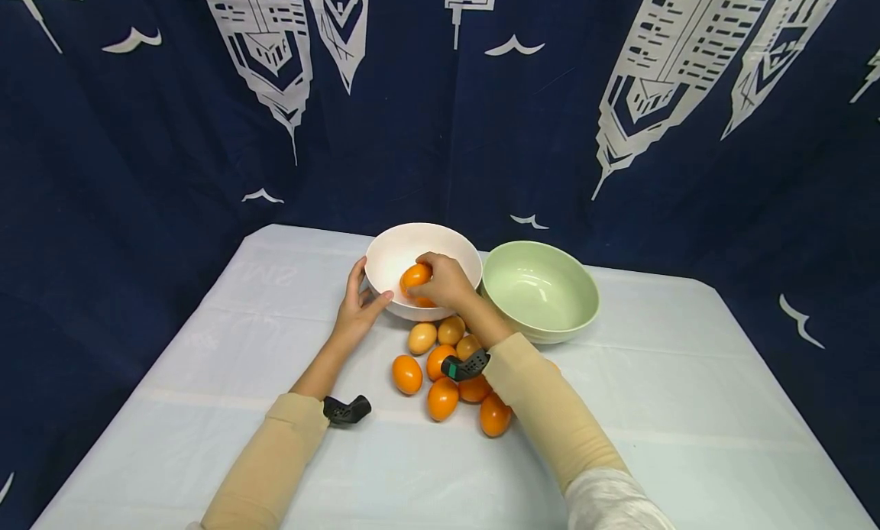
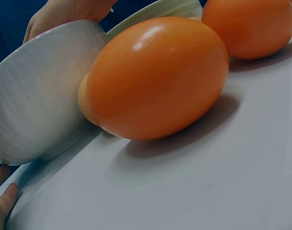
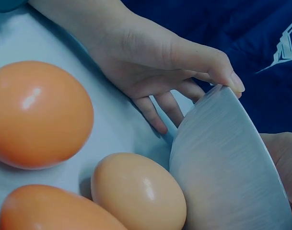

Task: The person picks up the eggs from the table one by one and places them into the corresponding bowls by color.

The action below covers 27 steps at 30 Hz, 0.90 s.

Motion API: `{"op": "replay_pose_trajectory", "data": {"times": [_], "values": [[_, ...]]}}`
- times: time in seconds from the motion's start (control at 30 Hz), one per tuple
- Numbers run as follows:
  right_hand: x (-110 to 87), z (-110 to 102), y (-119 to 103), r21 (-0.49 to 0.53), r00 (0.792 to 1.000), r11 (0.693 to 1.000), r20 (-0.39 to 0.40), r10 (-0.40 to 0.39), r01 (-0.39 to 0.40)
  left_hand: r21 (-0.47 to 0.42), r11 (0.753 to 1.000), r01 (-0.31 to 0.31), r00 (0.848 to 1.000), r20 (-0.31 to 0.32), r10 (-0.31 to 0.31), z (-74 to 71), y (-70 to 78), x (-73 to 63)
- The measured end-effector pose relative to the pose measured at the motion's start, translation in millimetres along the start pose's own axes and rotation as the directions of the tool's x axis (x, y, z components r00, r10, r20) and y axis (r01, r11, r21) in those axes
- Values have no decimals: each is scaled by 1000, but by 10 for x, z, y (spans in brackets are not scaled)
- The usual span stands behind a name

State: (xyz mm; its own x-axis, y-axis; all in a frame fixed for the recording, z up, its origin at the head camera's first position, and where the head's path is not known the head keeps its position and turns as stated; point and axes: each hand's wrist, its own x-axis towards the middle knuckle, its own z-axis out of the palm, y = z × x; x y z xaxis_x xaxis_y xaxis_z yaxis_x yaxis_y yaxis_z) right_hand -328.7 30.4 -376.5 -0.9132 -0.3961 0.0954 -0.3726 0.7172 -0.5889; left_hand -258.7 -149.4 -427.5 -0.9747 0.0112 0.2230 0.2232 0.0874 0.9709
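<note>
My left hand [image 1: 357, 314] holds the white bowl [image 1: 450, 243] at its near left side. In the right wrist view the left thumb [image 3: 236, 82] hooks over the bowl's rim while the other fingers are spread along the outside. Reaching inside the bowl, my right hand [image 1: 445, 282] grips an orange egg [image 1: 415, 276] between thumb and fingers. More orange shows beneath that hand, low in the bowl, mostly hidden. Close in front of the bowl lie lighter tan eggs [image 1: 422, 337] and several orange eggs [image 1: 442, 399], some partly covered by the right forearm.
A green bowl [image 1: 539, 286] stands beside the white one, on its right. Both are near the back edge of a table with a white cover [image 1: 653, 408]. Behind hangs a dark blue cloth [image 1: 440, 140] with white building prints.
</note>
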Motion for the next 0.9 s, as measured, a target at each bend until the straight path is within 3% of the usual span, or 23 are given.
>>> {"op": "replay_pose_trajectory", "data": {"times": [0.1,0.37,0.7,0.9], "values": [[1,19,-3,-37,1000,999,22,4,-3,-13,1000,-7,1000,0,7,-2,-7,5],[16,28,-11,-120,994,992,105,36,-23,2,999,-36,998,-41,36,-2,-338,127],[47,-3,-46,-185,960,982,263,97,-49,-29,999,-42,998,-38,41,6,-336,138],[51,12,-41,-174,959,983,264,103,-58,-10,999,-41,998,-51,40,5,-336,127]]}}
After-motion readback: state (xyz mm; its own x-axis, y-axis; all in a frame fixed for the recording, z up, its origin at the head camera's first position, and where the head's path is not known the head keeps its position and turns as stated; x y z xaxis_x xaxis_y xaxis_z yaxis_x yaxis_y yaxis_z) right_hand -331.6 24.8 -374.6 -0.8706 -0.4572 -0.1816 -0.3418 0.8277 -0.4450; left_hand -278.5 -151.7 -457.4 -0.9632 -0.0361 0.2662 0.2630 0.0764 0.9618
